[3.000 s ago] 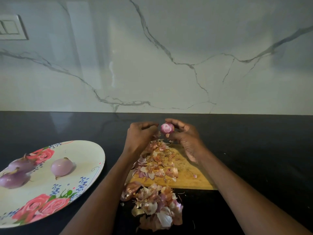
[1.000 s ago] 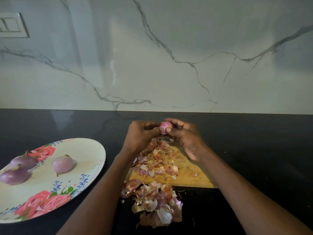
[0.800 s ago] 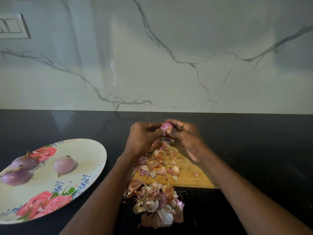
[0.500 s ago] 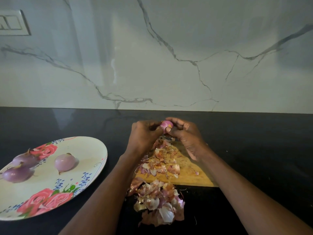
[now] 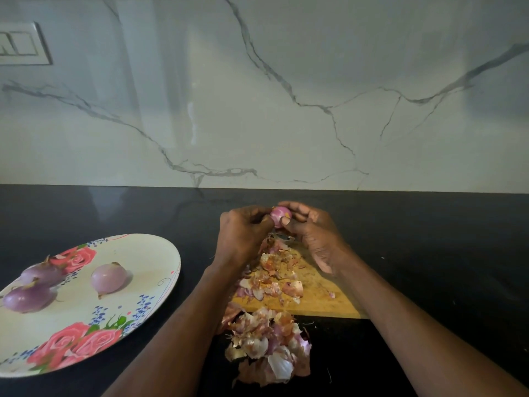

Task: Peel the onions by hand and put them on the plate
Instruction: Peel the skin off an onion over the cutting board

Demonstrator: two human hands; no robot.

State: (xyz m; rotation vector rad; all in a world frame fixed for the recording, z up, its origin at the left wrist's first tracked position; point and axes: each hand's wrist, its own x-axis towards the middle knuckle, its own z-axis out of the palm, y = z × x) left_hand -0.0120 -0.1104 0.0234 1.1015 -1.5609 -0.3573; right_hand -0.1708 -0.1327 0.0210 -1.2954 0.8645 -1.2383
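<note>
The black counter (image 5: 429, 239) is wide and bare to the right of the hands and behind them, so there is lots of room to move there. To the left of the hands sits the big flowery plate (image 5: 148, 253), with three peeled onions (image 5: 108, 277) on it and open space near its right rim. Right under the hands is the wooden board (image 5: 320, 285), and a pile of dry skins (image 5: 266, 348) hangs over its near edge. The small onion (image 5: 280, 216) is held up between both hands. The right hand (image 5: 317, 236) curls round it. The left hand (image 5: 243, 236) pinches at its side, likely at loose skin. It looks light, hard and a bit slippery, so hold the round middle and pull skin from the tip.
</note>
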